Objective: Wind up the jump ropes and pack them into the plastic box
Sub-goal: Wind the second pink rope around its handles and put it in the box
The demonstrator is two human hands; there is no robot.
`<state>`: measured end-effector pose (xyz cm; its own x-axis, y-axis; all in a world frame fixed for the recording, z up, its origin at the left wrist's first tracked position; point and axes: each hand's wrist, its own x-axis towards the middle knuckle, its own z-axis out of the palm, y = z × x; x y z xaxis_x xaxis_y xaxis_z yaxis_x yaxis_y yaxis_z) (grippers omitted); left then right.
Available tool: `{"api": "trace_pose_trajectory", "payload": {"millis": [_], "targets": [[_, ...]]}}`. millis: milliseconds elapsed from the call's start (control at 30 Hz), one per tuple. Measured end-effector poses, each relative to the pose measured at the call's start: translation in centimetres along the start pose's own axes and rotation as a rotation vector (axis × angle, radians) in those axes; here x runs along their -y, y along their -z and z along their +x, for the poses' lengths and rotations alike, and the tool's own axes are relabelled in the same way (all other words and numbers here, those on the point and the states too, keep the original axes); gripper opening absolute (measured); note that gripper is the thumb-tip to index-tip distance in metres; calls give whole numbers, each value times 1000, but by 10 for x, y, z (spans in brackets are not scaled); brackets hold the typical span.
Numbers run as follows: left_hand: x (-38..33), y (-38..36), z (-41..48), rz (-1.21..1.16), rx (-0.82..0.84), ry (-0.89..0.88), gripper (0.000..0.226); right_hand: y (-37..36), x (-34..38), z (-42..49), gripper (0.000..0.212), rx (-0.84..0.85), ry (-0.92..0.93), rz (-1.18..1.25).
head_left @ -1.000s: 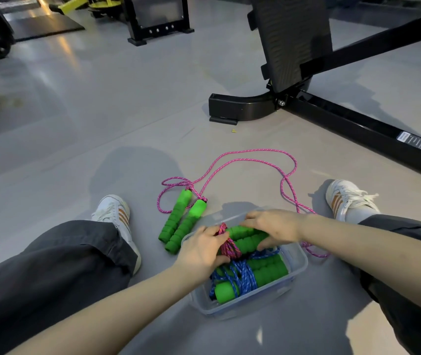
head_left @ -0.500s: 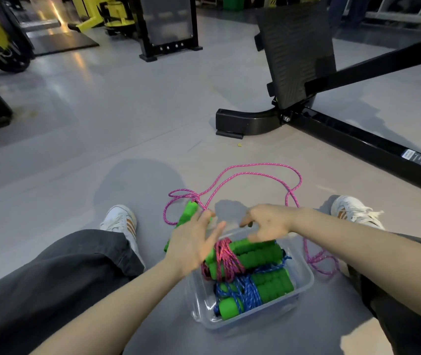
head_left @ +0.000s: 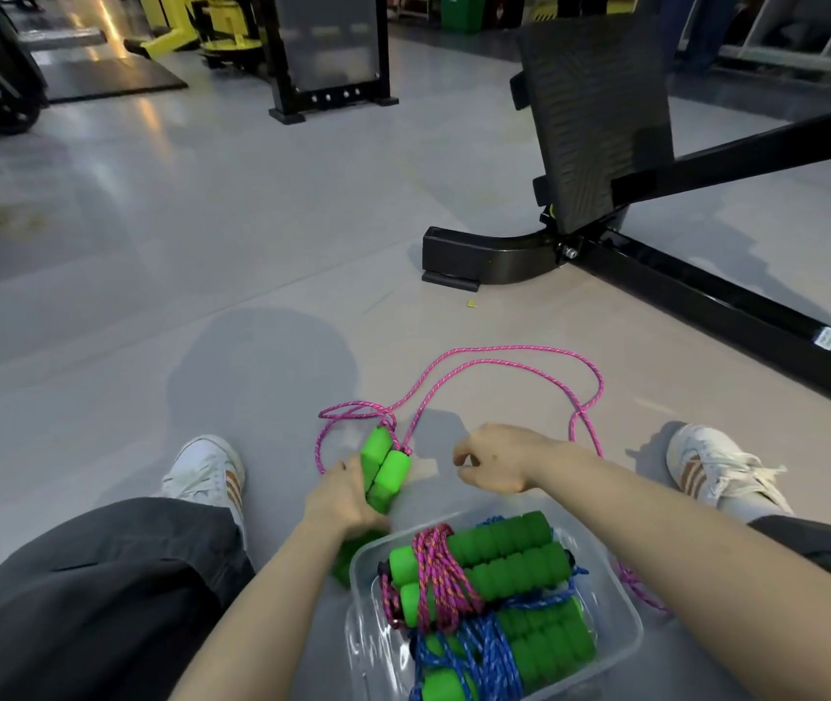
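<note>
The person sits on the smooth grey gym floor (head_left: 201, 235) with legs apart, and the clear rectangular plastic box (head_left: 370, 645) stands between them, close to the body. Two wound ropes lie in it side by side. The pink braided jump rope bundle (head_left: 494, 564), its cord wrapped round a pair of ribbed green foam grips, fills the far half. The blue braided jump rope bundle (head_left: 489, 650), wrapped the same way, fills the near half.

A third rope is outside the box. The left hand (head_left: 340, 500) is curled round its two bright green foam handles (head_left: 385, 465), which lie together just beyond the box's far left corner. The fingers wrap the near part of the pair and the far ends stick out past the hand (whether the handles are lifted or rest on the floor cannot be told). From those far ends the loose pink braided cord (head_left: 509, 352) runs across the floor in wide loops, curves round to the right and comes back beside the box's right wall, under the right forearm.

The right hand (head_left: 499, 460) hovers just beyond the box, near the handles but apart from them, fingers loosely bent, with nothing in it.

A white sneaker with tan stripes (head_left: 206, 473) sits on each side, and a black steel machine base (head_left: 484, 255) stands well beyond the cord
</note>
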<state>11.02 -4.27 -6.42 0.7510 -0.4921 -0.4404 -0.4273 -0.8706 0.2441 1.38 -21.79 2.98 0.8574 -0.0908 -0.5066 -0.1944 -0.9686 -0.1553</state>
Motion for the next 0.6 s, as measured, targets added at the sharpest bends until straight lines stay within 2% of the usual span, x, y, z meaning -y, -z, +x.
{"api": "trace_pose_trajectory", "payload": {"millis": [100,200,267,333,400,467,533,600], "targets": [[-8,-4,-6,61,-38,44,109,5,0,0,39,-12,-7,-9],[-9,17,-10,122,-86,-19,89,12,4,0,39,-67,-22,46],[-15,50,-15,77,-141,-61,77,21,8,2,34,-179,-59,190],[-27,88,-20,-24,-203,-93,67,31,16,0,34,-234,-89,624],[-42,122,-26,-133,-233,-160,66,45,27,-5,33,-197,-91,1073],[-59,144,-37,-178,-230,-236,70,56,37,-10,35,-212,-28,1309],[-73,158,-50,-193,-239,-273,72,69,46,-15,28,-337,59,1523],[-82,167,-62,-218,-311,-273,62,82,51,-19,25,-455,105,1719]]}}
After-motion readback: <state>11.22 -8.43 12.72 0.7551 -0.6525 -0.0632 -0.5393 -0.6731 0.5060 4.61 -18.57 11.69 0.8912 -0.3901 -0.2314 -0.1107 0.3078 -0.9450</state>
